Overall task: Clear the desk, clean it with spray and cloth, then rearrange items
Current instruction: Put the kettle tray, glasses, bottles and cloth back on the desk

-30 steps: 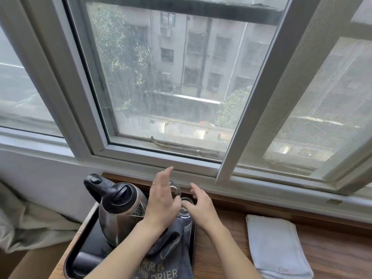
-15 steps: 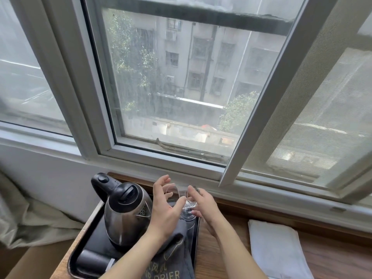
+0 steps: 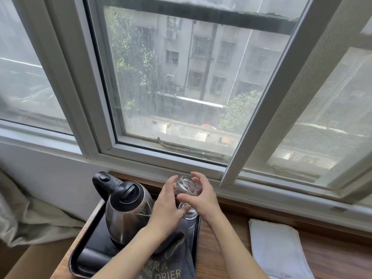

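Note:
A clear glass [image 3: 186,186] is tilted on its side above the black tray [image 3: 79,256], and my right hand [image 3: 201,195] grips it with fingers curled round it. My left hand [image 3: 167,208] reaches in beside it and its fingertips touch a second clear glass [image 3: 189,213] that stands on the tray's far right corner. A steel kettle [image 3: 126,210] with a black lid and handle stands on the tray to the left of my hands. A dark hair-dryer bag [image 3: 171,264] lies on the tray under my left forearm.
A folded white cloth [image 3: 279,252] lies on the wooden desk [image 3: 332,262] at the right. The window sill and an inward-swung window sash [image 3: 281,91] stand just behind the tray. A pale curtain [image 3: 30,224] bunches at the lower left.
My right hand has lifted one glass off the tray and tipped it on its side. My left hand has shifted from the back of the tray to the second glass.

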A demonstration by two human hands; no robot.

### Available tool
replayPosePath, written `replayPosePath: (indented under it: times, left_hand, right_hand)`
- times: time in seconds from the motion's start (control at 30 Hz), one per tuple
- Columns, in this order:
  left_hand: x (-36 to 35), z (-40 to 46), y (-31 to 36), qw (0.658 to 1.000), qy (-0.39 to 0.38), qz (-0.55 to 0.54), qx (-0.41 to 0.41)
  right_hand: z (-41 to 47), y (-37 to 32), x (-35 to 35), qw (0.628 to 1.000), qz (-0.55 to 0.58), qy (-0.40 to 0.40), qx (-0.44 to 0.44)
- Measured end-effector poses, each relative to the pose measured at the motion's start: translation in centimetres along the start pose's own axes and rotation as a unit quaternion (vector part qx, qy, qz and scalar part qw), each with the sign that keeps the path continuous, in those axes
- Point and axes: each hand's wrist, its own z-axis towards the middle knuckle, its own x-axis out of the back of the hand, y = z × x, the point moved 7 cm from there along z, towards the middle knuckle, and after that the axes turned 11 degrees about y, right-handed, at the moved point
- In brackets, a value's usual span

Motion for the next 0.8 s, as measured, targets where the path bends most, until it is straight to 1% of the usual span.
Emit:
replayPosePath:
  times: [0.1, 0.2, 0.37, 0.47, 0.57, 0.63, 0.7, 0.8]
  left_hand:
    - [0.2, -0.2, -0.3, 1.0, 0.013, -0.013, 0.002]
    - [0.0, -0.7, -0.8, 1.0, 0.001, -0.016, 0.015]
    - [0.7, -2.8, -1.4, 0.999, -0.025, -0.003, 0.045]
    - [1.7, -5.2, -2.0, 0.998, -0.045, 0.025, 0.024]
    - [2.5, -7.1, -2.2, 0.996, -0.078, 0.03, -0.026]
    - [2.8, -8.1, -2.6, 0.992, -0.099, 0.058, -0.054]
    - [3.4, -8.4, -3.2, 0.992, -0.085, 0.065, -0.065]
    - [4.6, -8.3, -3.7, 0.995, -0.065, 0.061, -0.053]
  right_hand:
    - [0.2, 0.1, 0.2, 1.0, -0.009, -0.007, 0.0]
    - [0.4, 0.1, 0.2, 0.999, -0.049, -0.013, 0.009]
    - [0.5, -0.4, 0.1, 0.998, -0.057, 0.0, 0.027]
    - [0.2, -0.7, -0.3, 0.997, -0.066, -0.004, 0.036]
    - [0.1, -0.8, -0.9, 0.995, -0.089, -0.004, 0.05]
    - [0.1, -0.7, -1.4, 0.993, -0.105, -0.011, 0.059]
    - [0.0, -0.7, -2.0, 0.99, -0.124, -0.021, 0.066]
    - [-0.2, -0.8, -2.7, 0.986, -0.147, -0.034, 0.074]
